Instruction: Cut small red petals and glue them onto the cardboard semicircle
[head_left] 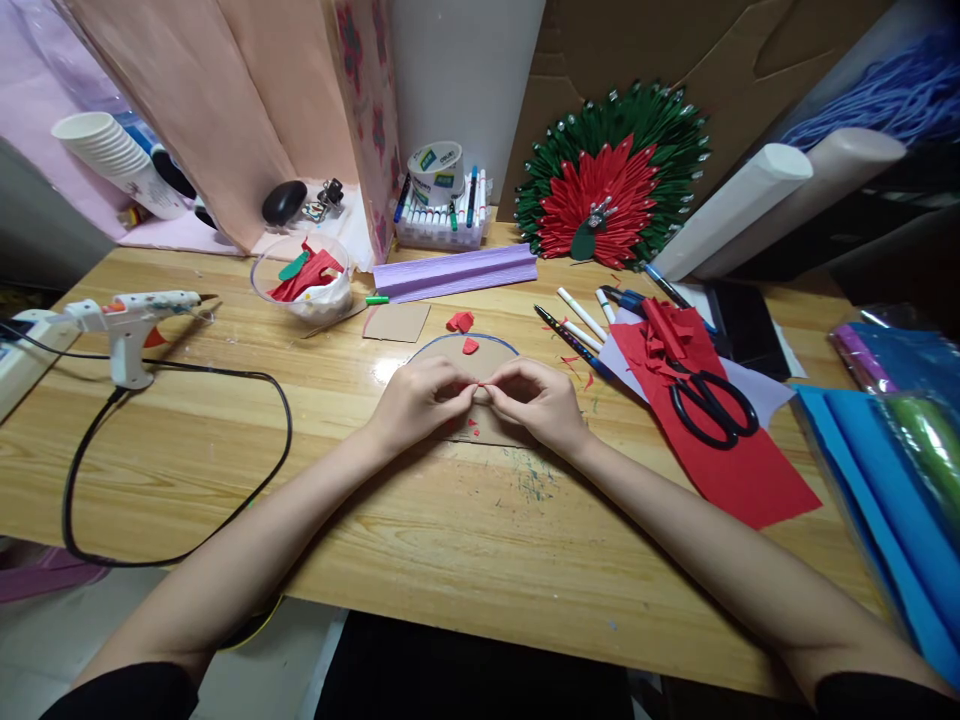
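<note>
My left hand (431, 390) and my right hand (540, 395) meet over a piece of cardboard (491, 352) with a curved, blue-lined top edge. Thumbs and forefingers of both hands pinch a tiny bit of red paper (481, 384) between them; most of it is hidden by the fingertips. Just beyond the fingers a red paper petal (470, 346) lies on the cardboard, and a crumpled red scrap (460, 321) sits past its far edge. Small red crumbs (473, 428) are scattered on the cardboard nearer to me.
A hot glue gun (135, 325) stands at left, its black cord looping over the table. Black scissors (712, 405) rest on red crepe paper (739, 470) at right. Behind are a bowl of scraps (330, 300), a purple paper strip (457, 272), markers (581, 312) and a red-green paper peacock (611, 190).
</note>
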